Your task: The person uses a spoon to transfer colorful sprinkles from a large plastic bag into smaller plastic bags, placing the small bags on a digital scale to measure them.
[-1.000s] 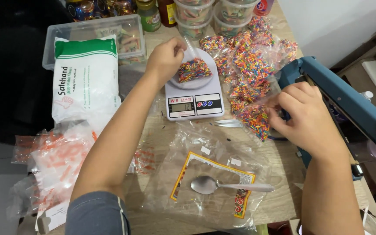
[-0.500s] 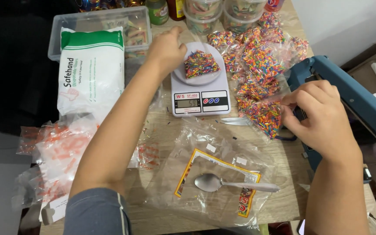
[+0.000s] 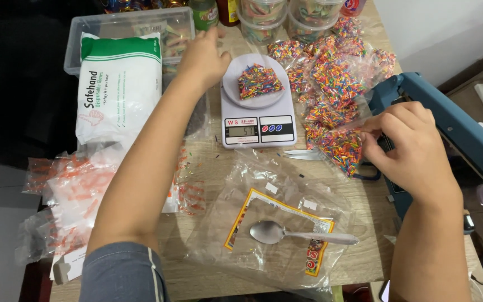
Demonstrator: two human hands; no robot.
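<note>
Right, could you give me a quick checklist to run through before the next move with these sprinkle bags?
1. Portion of sprinkles lies on the scale: ok.
2. Scale display is lit: ok; whether the reading is on target: cannot tell.
3. Right hand pinches the filled bag at its edge beside the blue sealer: ok.
4. Bag mouth set between the sealer's bars: not ok.
5. Left hand is off the scale plate: ok.
6. Spoon within reach on the big open bag: ok.

one head-worn camera looks steeply down, close over the wooden table (image 3: 213,168).
</note>
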